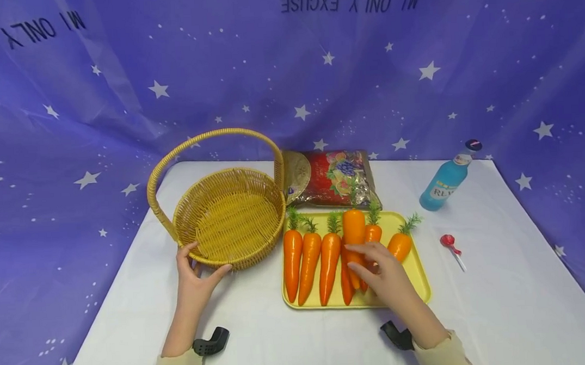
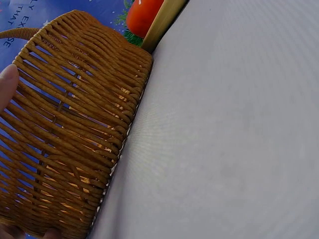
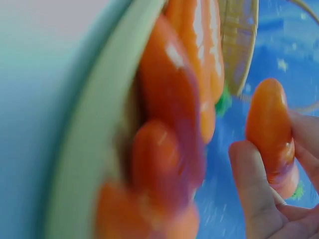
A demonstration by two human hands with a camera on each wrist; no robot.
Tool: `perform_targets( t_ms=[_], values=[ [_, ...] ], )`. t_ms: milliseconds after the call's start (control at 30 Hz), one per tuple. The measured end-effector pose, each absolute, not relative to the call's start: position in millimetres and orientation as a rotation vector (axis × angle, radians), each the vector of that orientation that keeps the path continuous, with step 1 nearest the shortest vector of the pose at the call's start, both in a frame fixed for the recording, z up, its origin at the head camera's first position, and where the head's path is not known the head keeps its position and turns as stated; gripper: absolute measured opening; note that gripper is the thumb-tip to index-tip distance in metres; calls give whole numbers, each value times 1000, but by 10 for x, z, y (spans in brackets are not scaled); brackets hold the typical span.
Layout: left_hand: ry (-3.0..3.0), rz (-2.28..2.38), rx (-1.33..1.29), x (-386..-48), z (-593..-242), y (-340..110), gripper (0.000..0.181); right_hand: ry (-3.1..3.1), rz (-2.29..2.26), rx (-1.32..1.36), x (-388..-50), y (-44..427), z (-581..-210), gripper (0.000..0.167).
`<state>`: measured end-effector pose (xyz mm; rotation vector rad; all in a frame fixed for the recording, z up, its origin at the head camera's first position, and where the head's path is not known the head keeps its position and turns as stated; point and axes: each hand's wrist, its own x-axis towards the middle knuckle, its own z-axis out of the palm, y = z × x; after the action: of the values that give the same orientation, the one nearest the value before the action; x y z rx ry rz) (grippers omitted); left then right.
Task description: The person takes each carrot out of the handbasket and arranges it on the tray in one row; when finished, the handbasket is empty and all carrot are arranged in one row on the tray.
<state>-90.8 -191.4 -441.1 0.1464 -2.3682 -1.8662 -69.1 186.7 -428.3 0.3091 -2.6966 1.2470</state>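
Observation:
My left hand (image 1: 195, 279) holds the yellow wicker basket (image 1: 237, 255) at its near-left rim, thumb and fingers spread along it. In the left wrist view the thumb lies at the basket's (image 2: 75, 114) upper edge, and the other fingertips show only at the lower corner. Between thumb and fingers, my right hand (image 1: 382, 271) pinches an orange carrot (image 1: 354, 226). The right wrist view shows this carrot (image 3: 271, 129) raised above the others. Several carrots (image 1: 309, 263) with green tops lie on the yellow tray (image 1: 419, 286) below it.
Behind the tray lies a red and gold packaged bag (image 1: 321, 176). To the right stand a blue bottle (image 1: 444, 184) and, nearer, a red lollipop (image 1: 451, 243) on the white tablecloth (image 1: 280, 346). The basket's tall handle (image 1: 217, 133) arches up on the left. A purple starry curtain (image 1: 268, 69) hangs behind.

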Motion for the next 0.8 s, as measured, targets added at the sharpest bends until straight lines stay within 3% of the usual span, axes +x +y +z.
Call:
perform_targets(
  t_ms=[200,467,800],
  values=[
    [-2367,-1856,177,-993,-4653,-2010,91,-2653,1202,48,-465,2212,-4313,36],
    [-2361,-1844,160,-998,-4697,-2008,89,-2792,1056,-315,-259,2609,-4331,44],
    [-2377,-1830,178,-1017,-4732,-2027,92,-3087,884,-449,-295,2565,-4360,50]
  ],
)
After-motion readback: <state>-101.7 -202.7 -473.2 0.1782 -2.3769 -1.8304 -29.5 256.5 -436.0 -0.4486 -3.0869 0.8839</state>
